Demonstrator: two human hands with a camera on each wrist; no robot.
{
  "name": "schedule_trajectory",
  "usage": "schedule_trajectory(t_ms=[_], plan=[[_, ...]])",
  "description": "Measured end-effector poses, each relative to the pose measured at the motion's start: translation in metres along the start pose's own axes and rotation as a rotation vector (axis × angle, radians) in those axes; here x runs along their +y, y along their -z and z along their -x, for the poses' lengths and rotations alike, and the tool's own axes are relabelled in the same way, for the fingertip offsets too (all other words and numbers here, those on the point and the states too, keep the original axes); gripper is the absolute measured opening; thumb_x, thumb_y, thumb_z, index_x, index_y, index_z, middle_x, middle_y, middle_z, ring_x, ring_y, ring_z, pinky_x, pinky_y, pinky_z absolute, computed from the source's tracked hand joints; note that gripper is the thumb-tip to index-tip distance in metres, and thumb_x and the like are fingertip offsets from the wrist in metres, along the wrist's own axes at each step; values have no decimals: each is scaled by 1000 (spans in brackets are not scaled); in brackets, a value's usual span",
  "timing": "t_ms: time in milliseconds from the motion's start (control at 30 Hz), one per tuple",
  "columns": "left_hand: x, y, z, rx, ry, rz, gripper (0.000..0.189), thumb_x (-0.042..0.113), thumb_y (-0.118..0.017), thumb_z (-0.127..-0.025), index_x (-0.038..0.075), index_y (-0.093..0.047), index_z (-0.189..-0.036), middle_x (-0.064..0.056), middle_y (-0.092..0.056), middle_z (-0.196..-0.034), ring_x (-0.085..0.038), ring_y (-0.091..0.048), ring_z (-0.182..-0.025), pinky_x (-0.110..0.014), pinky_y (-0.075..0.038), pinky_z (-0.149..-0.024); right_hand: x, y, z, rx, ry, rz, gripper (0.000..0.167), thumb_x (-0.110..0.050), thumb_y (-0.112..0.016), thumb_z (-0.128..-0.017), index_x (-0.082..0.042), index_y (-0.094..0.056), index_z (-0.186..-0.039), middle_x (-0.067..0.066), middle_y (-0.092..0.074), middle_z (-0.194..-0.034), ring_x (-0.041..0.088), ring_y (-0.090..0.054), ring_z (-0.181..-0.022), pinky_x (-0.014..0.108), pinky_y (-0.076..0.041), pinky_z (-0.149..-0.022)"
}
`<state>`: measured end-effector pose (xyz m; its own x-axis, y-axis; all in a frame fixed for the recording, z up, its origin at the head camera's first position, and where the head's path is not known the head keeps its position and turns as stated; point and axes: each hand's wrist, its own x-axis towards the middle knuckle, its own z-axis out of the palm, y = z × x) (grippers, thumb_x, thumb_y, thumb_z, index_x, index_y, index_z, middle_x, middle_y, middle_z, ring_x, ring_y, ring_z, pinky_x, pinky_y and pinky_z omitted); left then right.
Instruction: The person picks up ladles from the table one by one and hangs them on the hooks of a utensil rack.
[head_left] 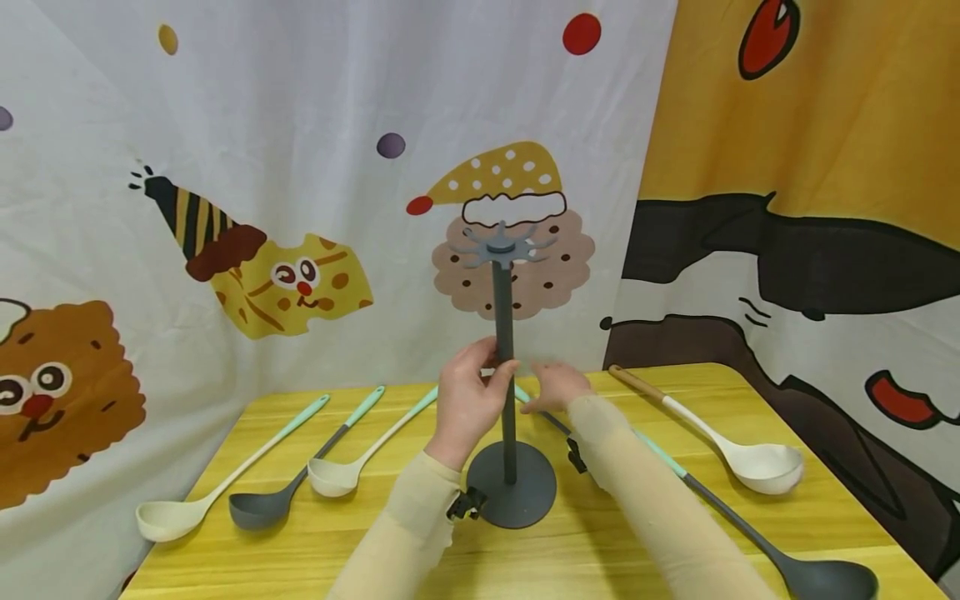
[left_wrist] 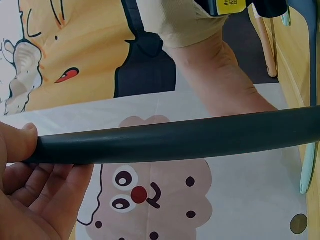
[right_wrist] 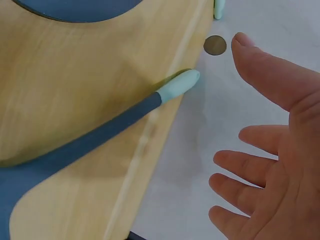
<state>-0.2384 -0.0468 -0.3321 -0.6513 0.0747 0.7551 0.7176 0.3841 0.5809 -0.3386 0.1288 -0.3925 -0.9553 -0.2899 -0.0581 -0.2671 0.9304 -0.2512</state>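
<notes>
A dark grey utensil stand [head_left: 504, 317] rises from a round base, with a ring of hooks on top. My left hand [head_left: 472, 396] holds its pole about midway up. In the left wrist view the thumb lies on one side of the pole [left_wrist: 175, 137] and the fingers curl at the other. My right hand [head_left: 558, 386] is just right of the pole, holding nothing; the right wrist view shows its thumb and fingers [right_wrist: 245, 167] spread apart. Nearest to it lies a dark grey ladle [right_wrist: 112, 120] with a mint handle tip, partly hidden by the right arm in the head view.
Left of the stand lie a cream ladle [head_left: 174, 518], a grey ladle [head_left: 262, 508] and a smaller cream ladle [head_left: 335, 477], all mint-handled. To the right are a white ladle [head_left: 761, 467] with a wooden handle and another grey ladle [head_left: 821, 575]. A printed curtain [head_left: 315, 150] hangs behind the table [head_left: 525, 567].
</notes>
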Motion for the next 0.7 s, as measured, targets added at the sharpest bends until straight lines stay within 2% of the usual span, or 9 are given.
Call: schedule_trajectory(t_ms=[333,533,700], plan=[[0,1,1,-7,-5,-2,20,12,-74,-90,3,-69,-108,-9,-68,-92,-21,-70,-85,-24,-58,-71,4,-20,-5,-30,-68,7,84,-42,-80,-82,-6,-44,-149,20,-53,-140,41,-50,-126,56,-46,-96],[0,1,1,-4,7,-6,18,9,-74,-90,3,-69,-106,-8,-67,-91,-21,-69,-85,-25,-58,-70,6,-27,-6,-59,-92,17,83,-43,-80,-82,-5,-45,-148,19,-55,-138,40,-53,-124,55,-47,-96],[0,0,1,-7,14,-5,18,9,-74,-90,3,-69,-107,-8,-67,-91,-20,-69,-85,-25,-58,-70,5,-31,-3,-61,-88,11,77,-40,-80,-82,-3,-51,-143,17,-61,-130,37,-58,-117,52,-49,-94]])
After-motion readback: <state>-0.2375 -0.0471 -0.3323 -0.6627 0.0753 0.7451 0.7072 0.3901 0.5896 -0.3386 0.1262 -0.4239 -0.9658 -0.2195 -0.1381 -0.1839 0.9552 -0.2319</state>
